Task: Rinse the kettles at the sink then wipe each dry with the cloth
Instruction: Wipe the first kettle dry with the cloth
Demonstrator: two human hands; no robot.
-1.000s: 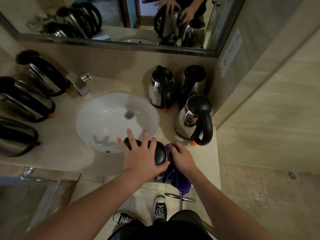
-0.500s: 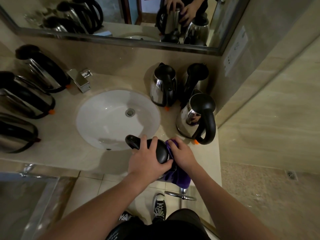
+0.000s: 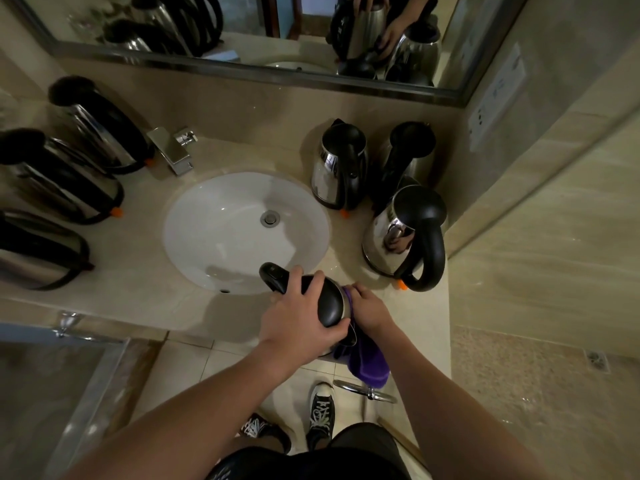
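Note:
A steel kettle with a black lid (image 3: 329, 304) stands at the counter's front edge, just right of the white sink (image 3: 221, 233). My left hand (image 3: 298, 313) grips its lid from above, fingers curled over the black handle. My right hand (image 3: 369, 308) presses a purple cloth (image 3: 367, 362) against the kettle's right side; the cloth hangs down below the counter edge. The kettle's body is mostly hidden under my hands.
Three steel kettles (image 3: 341, 168) stand upright at the back right of the counter. Three more kettles (image 3: 100, 126) stand along the left side. A chrome tap (image 3: 173, 150) sits behind the sink. A mirror (image 3: 242, 26) runs along the back wall.
My left hand went from spread flat on the lid to gripping it and the handle. The kettle's handle has turned further left, and my right hand with the cloth shifted along its side.

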